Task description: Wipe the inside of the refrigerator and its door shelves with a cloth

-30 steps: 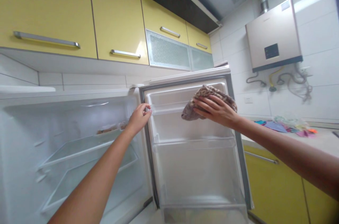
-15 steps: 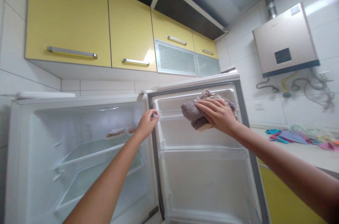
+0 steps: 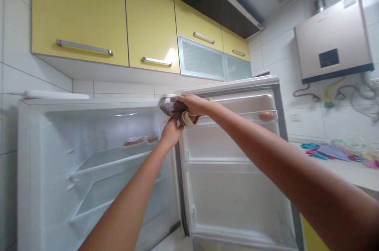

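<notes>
Brownish, mottled cloth [image 3: 177, 111] is bunched at the top inner corner of the open fridge door [image 3: 237, 187], right at the hinge side where the door meets the fridge cabinet [image 3: 89, 156]. The right hand [image 3: 194, 104] lies flat over the top of it, fingers pointing toward 9 o'clock and pressing the fabric against the door's upper edge; a paler fold of the cloth hangs out beneath the palm. The left hand [image 3: 171, 132] sits directly at 6 o'clock of the cloth, close under it, fingers curled around the door's edge near the hinge; whether it also touches the fabric cannot be told. Both forearms reach up from the lower part of the view, the right crossing in from 4 o'clock, the left from 7 o'clock.

At 3 o'clock of the cloth, well apart, a single egg [image 3: 266, 116] rests in the door's top shelf. Inside the cabinet, glass shelves [image 3: 109, 160] sit at 8 o'clock of the hands. Yellow wall cabinets [image 3: 79, 10] hang at 11 o'clock, and a water heater [image 3: 333, 41] is mounted on the tiled wall at 2 o'clock.
</notes>
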`<state>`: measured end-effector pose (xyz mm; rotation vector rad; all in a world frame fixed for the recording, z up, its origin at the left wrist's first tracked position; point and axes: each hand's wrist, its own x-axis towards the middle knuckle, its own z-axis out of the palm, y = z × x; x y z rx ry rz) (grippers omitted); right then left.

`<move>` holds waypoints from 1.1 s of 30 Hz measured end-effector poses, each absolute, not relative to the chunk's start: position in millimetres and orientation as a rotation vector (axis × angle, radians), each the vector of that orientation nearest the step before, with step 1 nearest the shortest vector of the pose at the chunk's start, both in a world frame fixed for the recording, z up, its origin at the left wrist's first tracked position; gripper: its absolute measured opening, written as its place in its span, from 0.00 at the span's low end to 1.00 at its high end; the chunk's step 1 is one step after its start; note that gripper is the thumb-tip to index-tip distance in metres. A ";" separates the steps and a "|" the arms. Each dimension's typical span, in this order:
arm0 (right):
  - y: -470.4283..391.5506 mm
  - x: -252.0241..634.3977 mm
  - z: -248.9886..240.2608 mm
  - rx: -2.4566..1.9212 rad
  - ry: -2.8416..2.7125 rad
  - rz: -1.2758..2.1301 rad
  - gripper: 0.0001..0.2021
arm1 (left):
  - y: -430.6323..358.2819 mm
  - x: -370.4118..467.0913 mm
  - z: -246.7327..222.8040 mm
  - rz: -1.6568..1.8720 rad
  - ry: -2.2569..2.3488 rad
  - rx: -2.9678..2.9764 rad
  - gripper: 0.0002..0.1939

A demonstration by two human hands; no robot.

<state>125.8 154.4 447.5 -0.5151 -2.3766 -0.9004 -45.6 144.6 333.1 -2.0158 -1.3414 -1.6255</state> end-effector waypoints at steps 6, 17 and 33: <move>185.1 161.2 441.7 -0.653 -2.585 -1.004 0.16 | 135.9 -48.1 331.8 -1.603 -1.310 -2.030 0.08; 175.5 221.1 436.8 -0.557 -2.514 -1.487 0.11 | 129.8 -46.6 332.8 -1.542 -1.343 -2.104 0.10; 159.5 321.7 432.9 -0.777 -2.484 -1.382 0.16 | 134.5 -43.8 332.2 -1.591 -1.312 -2.070 0.12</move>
